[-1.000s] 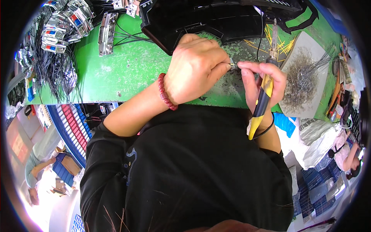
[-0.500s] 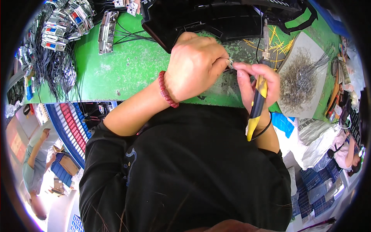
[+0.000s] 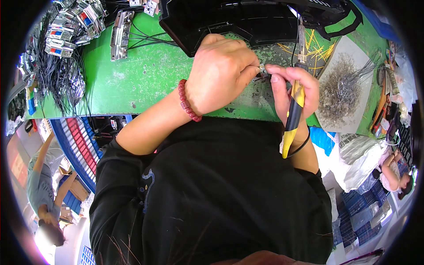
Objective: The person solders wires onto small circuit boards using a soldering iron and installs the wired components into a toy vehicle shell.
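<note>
The left hand [image 3: 223,73] pinches a small pale part [image 3: 262,70] between thumb and fingers, palm down over the green tabletop [image 3: 145,84], near its front edge. The right hand [image 3: 308,88] is closed around a yellow and black soldering iron [image 3: 293,112], with its index fingertip right by the same part; whether it touches, I cannot tell.

Over the last 1 second, the right hand has edged left, bringing its fingertips closer to the left hand's pinch. The iron has come along, and its metal end has swung a little left, pointing up toward the black case [image 3: 221,22] and away from the part. A bit more of the part shows between the 2 hands now.

For the work, this suggests the fingers are doing the fine handling, with the iron merely kept in the grip.

The yellow sticks [image 3: 316,48], the wire scraps [image 3: 340,95] on the grey board [image 3: 353,48] and the metal strip [image 3: 120,37] with black wires lie untouched.
</note>
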`<state>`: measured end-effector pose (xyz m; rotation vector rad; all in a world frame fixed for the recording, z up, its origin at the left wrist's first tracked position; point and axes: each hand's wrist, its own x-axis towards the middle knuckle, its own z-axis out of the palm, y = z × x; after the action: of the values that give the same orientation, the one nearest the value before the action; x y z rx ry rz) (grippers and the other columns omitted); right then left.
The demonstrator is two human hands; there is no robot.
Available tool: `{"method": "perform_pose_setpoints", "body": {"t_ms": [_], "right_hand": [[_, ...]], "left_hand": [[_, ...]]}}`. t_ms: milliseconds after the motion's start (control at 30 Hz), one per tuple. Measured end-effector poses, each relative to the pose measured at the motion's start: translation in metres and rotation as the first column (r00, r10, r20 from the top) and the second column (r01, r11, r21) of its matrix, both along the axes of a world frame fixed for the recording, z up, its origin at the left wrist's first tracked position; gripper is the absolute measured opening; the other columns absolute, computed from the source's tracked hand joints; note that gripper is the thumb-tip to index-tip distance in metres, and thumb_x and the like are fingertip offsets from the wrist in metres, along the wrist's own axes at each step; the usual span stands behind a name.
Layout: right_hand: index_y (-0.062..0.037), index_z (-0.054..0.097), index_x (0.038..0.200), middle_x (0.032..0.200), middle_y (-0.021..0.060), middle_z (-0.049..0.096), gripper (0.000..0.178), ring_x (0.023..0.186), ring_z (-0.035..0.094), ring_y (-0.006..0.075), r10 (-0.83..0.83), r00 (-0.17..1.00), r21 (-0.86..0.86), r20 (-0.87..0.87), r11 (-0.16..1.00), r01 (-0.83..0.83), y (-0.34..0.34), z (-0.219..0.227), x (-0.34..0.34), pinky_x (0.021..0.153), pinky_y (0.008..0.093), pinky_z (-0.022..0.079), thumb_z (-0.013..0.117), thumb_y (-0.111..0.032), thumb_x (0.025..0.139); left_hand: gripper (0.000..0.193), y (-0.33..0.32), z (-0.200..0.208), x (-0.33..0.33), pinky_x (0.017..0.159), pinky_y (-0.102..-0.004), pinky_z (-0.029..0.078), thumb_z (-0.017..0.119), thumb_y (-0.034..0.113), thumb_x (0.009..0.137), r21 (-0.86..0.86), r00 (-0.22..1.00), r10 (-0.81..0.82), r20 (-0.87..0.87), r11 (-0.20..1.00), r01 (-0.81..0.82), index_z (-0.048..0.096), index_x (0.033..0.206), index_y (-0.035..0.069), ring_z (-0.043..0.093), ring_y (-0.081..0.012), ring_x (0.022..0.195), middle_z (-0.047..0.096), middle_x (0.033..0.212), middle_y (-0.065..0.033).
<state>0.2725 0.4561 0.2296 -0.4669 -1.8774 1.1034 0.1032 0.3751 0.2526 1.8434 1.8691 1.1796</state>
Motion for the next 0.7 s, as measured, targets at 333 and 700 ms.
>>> {"method": "perform_pose_setpoints", "body": {"t_ms": [333,700], "right_hand": [[0.0001,0.044,0.116,0.096,0.0204,0.069,0.033,0.087,0.068,0.0213,0.028,0.989,-0.016,0.142,1.000,-0.026,-0.001,0.000,0.006,0.079,0.0298,0.053,0.060,0.008,0.088],[-0.0021,0.052,0.113,0.082,0.0114,0.068,0.041,0.075,0.065,0.0147,0.012,0.989,0.011,0.148,1.000,-0.014,0.002,-0.002,-0.003,0.065,0.0243,0.052,0.071,0.010,0.078]], "left_hand": [[0.009,0.000,-0.003,0.002,0.074,-0.0368,0.044,0.070,0.012,0.071,0.031,1.000,0.010,-0.027,0.999,-0.010,0.061,0.069,0.009,0.062,-0.0223,0.069,0.060,0.067,-0.0034],[0.008,-0.002,0.001,-0.001,0.076,-0.0379,0.043,0.071,0.012,0.074,0.003,0.999,-0.019,-0.027,1.000,0.019,0.064,0.075,0.008,0.061,-0.0246,0.074,0.062,0.072,-0.0042]]}}
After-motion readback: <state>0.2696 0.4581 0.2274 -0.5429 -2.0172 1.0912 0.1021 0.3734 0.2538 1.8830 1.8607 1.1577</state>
